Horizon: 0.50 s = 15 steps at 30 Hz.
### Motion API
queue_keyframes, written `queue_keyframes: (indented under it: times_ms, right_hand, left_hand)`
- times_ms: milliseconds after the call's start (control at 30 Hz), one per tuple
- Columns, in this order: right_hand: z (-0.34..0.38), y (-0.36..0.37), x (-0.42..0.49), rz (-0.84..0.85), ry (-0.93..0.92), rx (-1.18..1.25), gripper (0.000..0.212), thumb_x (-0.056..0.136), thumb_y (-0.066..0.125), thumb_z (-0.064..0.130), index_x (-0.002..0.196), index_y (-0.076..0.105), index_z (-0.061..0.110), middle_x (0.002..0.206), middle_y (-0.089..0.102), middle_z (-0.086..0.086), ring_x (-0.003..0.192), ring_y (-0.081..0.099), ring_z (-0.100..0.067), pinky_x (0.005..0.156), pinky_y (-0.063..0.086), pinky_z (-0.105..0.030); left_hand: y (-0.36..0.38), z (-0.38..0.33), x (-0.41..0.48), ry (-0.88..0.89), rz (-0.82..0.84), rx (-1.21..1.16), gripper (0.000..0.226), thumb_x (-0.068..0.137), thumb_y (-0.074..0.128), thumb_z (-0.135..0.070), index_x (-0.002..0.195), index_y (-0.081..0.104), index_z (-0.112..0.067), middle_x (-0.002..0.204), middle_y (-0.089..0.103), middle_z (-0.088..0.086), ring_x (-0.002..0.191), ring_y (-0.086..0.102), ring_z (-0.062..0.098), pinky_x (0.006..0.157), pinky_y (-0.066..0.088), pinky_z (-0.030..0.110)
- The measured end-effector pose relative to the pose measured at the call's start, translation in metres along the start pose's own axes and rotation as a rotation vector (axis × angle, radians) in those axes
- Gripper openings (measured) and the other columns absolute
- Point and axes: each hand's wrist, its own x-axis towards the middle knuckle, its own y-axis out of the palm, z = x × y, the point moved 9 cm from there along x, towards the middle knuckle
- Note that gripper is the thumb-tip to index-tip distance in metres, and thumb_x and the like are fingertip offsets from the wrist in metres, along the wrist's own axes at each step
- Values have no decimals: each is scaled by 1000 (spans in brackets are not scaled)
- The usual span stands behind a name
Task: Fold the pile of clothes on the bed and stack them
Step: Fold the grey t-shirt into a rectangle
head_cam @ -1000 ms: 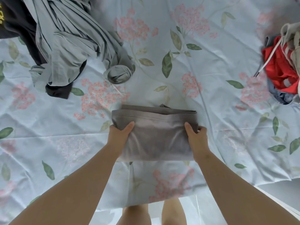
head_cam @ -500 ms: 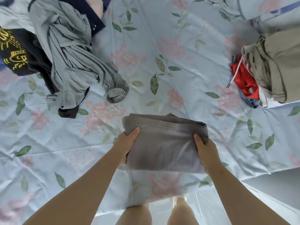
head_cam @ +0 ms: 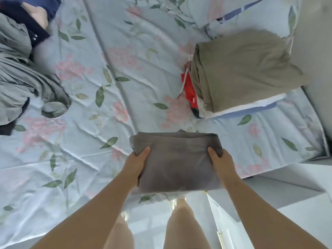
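1. Two hands grip one folded grey garment (head_cam: 177, 162), one at each short side. Left hand (head_cam: 135, 164) grips the left edge, thumb on top and fingers tucked out of sight underneath. Right hand (head_cam: 222, 163) does the same on the right edge.
2. The garment is a flat rectangle spanning the gap between the two hands. Its thick folded edge faces away from the person. Its near edge hangs out past the edge of the bed, above the person's bare legs (head_cam: 179, 223). I cannot tell whether the far part rests on the sheet or is lifted clear.
3. Under and beyond the grip lies a pale blue floral bedsheet (head_cam: 111, 112), creased, printed with pink blossoms and green leaves.
4. Ahead and to the right of the right hand, well apart from it, sits the stack of folded clothes. An olive-khaki garment (head_cam: 242, 69) is on top, with a white layer (head_cam: 251, 106) and a blue one showing beneath. A red garment (head_cam: 190, 92) with a white drawstring pokes out of the stack's left side.
5. Far to the left of the left hand, the unfolded pile holds a crumpled grey-green garment (head_cam: 21, 83), a navy piece (head_cam: 27, 17) behind it, and something black (head_cam: 7, 128) at the frame edge.
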Motion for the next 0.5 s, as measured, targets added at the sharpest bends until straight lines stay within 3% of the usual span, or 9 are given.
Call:
queue_keyframes:
  times_ms: [133,233,300,400,500]
  right_hand:
    - [-31,-72,37,-50,26,-77,38,95,50,37,85,52,1,74,52,-6,78,49,-28,68,32,-33]
    - [-47,-115,61,-124,37,-137,41,97,44,38,89,53,-1,84,55,-11,83,49,-30,72,33,-33]
    - [-50,-141,76,-179,33,-176,39,98,43,39,86,50,2,85,53,-12,84,49,-31,72,32,-33]
    - [-48,-173,93,-252,38,-198,37,97,44,39,85,48,5,88,50,-14,86,45,-29,75,30,-33]
    - [-52,-198,106,-340,67,-134,26,95,46,32,95,55,7,96,56,-16,99,52,-34,77,31,-30]
  left_hand:
    - [85,19,-5,-51,31,0,37,87,64,-40,116,59,-18,103,68,6,94,65,26,85,54,40]
    - [139,17,-3,-19,38,9,27,89,62,-38,109,57,-21,94,65,-1,84,62,17,70,51,29]
    - [169,12,-2,-2,33,23,22,89,61,-36,105,56,-22,90,63,-3,81,61,15,68,49,27]
    - [206,6,3,1,59,33,22,90,60,-34,108,56,-22,96,64,0,89,62,20,81,51,32]
    - [231,6,10,-12,140,123,31,95,54,-29,120,55,-11,117,63,8,105,60,26,94,48,37]
